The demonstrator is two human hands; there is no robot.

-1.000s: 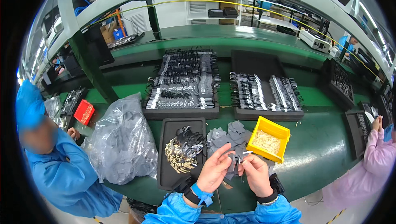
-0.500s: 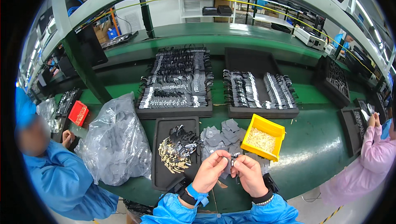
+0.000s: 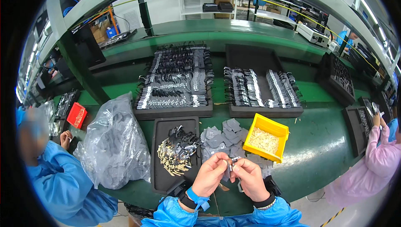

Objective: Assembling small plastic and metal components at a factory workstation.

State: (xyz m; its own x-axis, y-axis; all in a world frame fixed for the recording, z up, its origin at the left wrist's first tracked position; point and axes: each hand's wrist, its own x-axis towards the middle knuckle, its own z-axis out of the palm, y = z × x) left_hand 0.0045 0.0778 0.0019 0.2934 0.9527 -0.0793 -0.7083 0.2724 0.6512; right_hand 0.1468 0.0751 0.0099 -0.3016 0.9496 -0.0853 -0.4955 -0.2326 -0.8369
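L grip (image 3: 211,177) now pinched tog.

I pinch a small dark part (image 3: 230,167) between the fingertips of my left hand (image 3: 210,176) and right hand (image 3: 252,181); its pale, shiny bit (image 3: 235,159) peeks out just beyond them, the rest mostly hidden.

Holding left hand (image 3: 209,175) and right hand (image 3: 252,179) close together at the lower centre, pinching with thumbs (image 3: 222,167) and bent fingers (image 3: 247,164); slanting both forearms (image 3: 175,214) in from the frame's lower edge.
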